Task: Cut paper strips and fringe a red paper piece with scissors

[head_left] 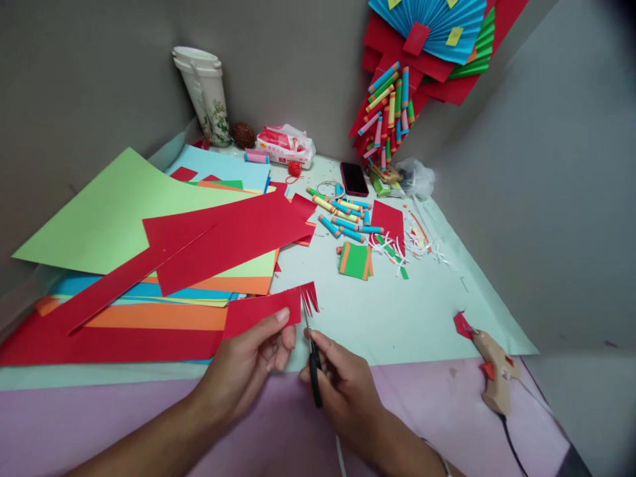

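A strip of red paper (pixel 265 309) is pinched between the thumb and fingers of my left hand (pixel 256 348). Its right end is cut into several thin fringes (pixel 310 298) that hang and curl a little. My right hand (pixel 345 381) grips a pair of scissors with black handles (pixel 315 377). The narrow metal blades point away from me and meet the paper just left of the fringes. My fingers cover part of the handles.
Coloured paper sheets (pixel 94 218) pile up on the left. Small paper rolls (pixel 342 212), green and orange squares (pixel 354 260) and a phone (pixel 354 179) lie further back. A glue gun (pixel 497 371) rests at right. A white cup (pixel 203 93) and a tissue pack (pixel 285 144) stand by the wall.
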`<state>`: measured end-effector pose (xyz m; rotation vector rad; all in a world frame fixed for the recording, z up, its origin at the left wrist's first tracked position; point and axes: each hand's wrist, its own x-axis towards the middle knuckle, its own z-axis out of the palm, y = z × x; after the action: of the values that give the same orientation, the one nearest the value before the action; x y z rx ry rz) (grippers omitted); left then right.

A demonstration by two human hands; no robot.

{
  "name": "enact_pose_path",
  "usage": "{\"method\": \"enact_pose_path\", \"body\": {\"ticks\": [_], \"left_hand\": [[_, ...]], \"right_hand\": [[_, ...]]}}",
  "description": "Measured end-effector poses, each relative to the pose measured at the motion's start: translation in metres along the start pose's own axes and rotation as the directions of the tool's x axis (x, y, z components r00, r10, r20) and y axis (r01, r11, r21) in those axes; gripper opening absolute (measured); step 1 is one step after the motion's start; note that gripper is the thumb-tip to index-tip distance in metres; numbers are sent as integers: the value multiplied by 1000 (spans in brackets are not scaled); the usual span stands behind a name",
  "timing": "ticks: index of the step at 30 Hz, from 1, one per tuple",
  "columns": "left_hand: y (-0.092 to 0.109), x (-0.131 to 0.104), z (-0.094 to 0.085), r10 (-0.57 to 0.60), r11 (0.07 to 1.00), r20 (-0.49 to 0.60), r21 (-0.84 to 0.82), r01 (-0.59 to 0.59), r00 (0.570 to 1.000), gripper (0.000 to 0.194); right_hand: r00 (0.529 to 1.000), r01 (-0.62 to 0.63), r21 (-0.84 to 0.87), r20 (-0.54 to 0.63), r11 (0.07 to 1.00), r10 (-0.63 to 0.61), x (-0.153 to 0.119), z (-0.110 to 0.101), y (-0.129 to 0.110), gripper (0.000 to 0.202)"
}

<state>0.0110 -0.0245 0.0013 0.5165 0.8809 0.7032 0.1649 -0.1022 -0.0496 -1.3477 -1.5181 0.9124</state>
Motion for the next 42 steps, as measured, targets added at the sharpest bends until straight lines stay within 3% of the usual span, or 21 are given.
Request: {"method": "enact_pose_path", "body": {"ticks": [7,12,15,23,27,42], "left_hand": [[0,4,-5,2,999,7,-39,-2,1000,35],[0,3,-6,5,996,-5,94,-4,1000,40],[-1,2,-8,68,979,-23,192,-63,997,43],[7,3,-11,354,837,-133,487,-250,926,42],[6,3,-12,377,813,-117,517,-268,919,42],[4,-1,-1,389,798,-119,540,-269,913,40]], "right_hand": [[998,-65,74,3,995,65,1,0,-2,45],[961,-277,300,70,913,268,7,1,-13,40],[948,-318,360,116,877,296,8,1,-18,40],[970,-227,264,145,937,195,2,2,-14,42],[986,-136,180,116,974,116,0,3,-10,45],[994,-98,122,54,988,92,0,2,-9,45]]}}
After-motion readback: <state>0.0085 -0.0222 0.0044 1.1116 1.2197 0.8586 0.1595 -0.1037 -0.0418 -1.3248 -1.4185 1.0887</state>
